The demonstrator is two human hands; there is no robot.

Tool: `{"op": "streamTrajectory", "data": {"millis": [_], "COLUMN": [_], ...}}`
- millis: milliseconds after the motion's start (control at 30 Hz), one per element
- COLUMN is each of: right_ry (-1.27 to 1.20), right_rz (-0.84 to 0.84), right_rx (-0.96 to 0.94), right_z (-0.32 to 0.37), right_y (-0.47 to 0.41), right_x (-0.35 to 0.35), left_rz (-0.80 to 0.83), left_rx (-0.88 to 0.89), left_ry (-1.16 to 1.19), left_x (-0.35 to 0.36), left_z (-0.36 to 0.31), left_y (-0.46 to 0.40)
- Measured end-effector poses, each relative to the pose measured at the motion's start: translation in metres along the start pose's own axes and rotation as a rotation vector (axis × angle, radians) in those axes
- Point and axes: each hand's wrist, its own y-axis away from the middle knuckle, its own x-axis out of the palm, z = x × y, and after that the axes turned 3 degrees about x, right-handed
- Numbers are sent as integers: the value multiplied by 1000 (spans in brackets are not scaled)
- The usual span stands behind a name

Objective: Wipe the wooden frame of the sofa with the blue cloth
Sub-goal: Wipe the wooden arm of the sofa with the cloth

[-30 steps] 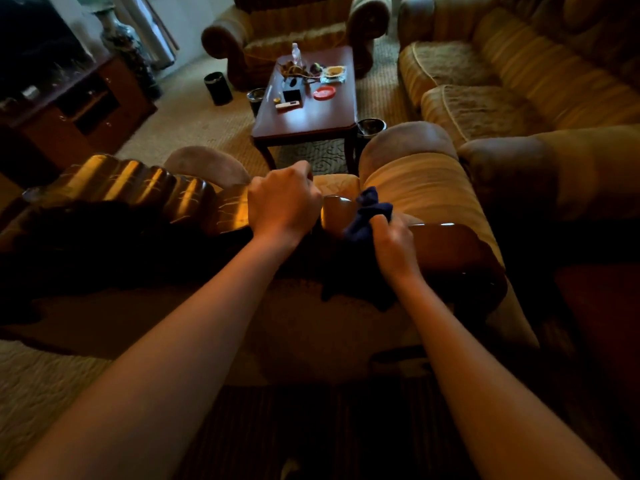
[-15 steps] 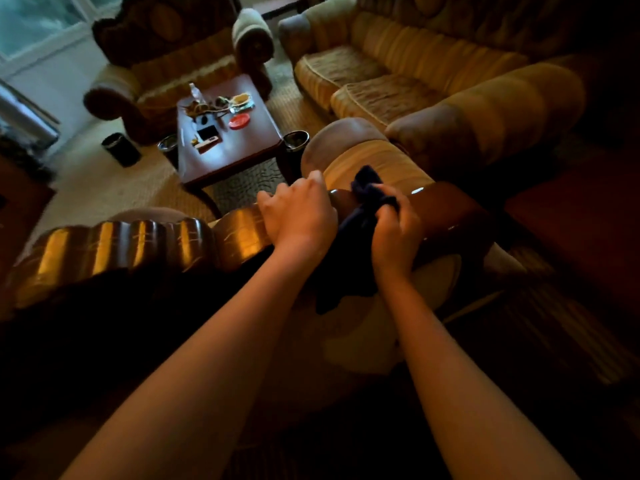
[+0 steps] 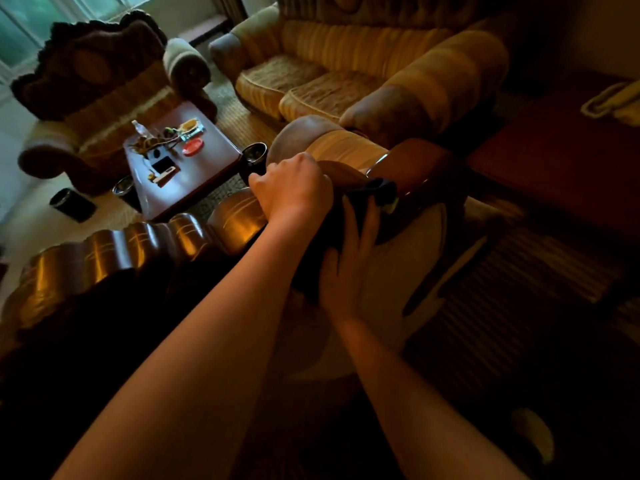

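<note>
Now the wiping is going on. Her right hand point(image 3: 346, 258) lies flat, fingers straight, pressing the blue cloth point(image 3: 349, 216) on the wooden frame point(image 3: 426, 164). Just beside it, the left hand point(image 3: 294, 188) curls over the frame top. Next, I think, rub along.

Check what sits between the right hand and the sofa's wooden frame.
Head view: the blue cloth. The right hand presses it flat-fingered against the wooden frame.
</note>
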Motion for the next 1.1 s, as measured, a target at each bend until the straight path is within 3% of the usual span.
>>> {"op": "streamTrajectory", "data": {"millis": [67, 167, 200, 300, 433, 567, 733, 867, 933, 1100], "right_ry": [-15, -43, -13, -46, -45, 26, -232, -271, -255, -83], "right_rz": [-80, -134, -132, -152, -58, -30, -141, -168, -148, 77], "right_rx": [58, 389, 418, 338, 224, 24, 410, 461, 414, -85], "right_z": [-12, -19, -20, -18, -5, -4, -20, -21, -15, 10], "right_y": [-24, -47, -46, -23, 15, -4, -61, -48, -26, 18], "right_x": [-12, -36, -38, -18, 2, -6, -33, -26, -16, 9], "left_rz": [0, -15, -19, -21, -24, -29, -45, -51, -58, -40], "left_rx": [11, 18, 22, 32, 58, 71, 76, 84, 90, 82], "left_ry": [1, -2, -6, -16, -33, -52, -65, -87, -91, -94], "left_x": [-1, 2, 4, 6, 7, 9, 10, 11, 12, 11], "left_z": [0, 0, 0, 1, 4, 6, 6, 6, 5, 8], "left_y": [0, -1, -1, -4, -7, -8, -10, -10, -10, -11]}}
